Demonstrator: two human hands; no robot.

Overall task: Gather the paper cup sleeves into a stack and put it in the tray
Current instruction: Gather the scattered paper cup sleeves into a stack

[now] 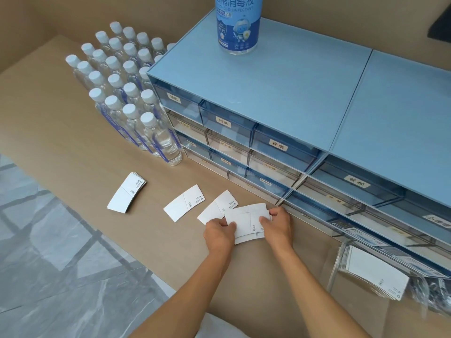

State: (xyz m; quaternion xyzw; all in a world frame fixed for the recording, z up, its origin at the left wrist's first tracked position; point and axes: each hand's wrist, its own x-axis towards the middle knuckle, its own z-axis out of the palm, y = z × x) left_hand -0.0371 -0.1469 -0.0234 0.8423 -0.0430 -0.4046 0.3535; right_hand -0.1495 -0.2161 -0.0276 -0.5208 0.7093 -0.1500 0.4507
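White flat paper cup sleeves lie on the tan table. My left hand (218, 231) and my right hand (277, 224) both pinch a small bunch of sleeves (246, 222) from its two sides, low over the table. One sleeve (216, 208) lies partly under that bunch. Another single sleeve (183, 202) sits to the left. A small pile of sleeves (126, 192) lies further left. At the lower right, a clear tray (338, 262) holds a stack of sleeves (377, 272).
A blue drawer cabinet (280, 93) with labelled drawers runs along the right, a disinfectant bottle (238, 25) on top. Several capped water bottles (122, 89) stand at the back left. The table's front edge (97, 230) drops to a grey tiled floor.
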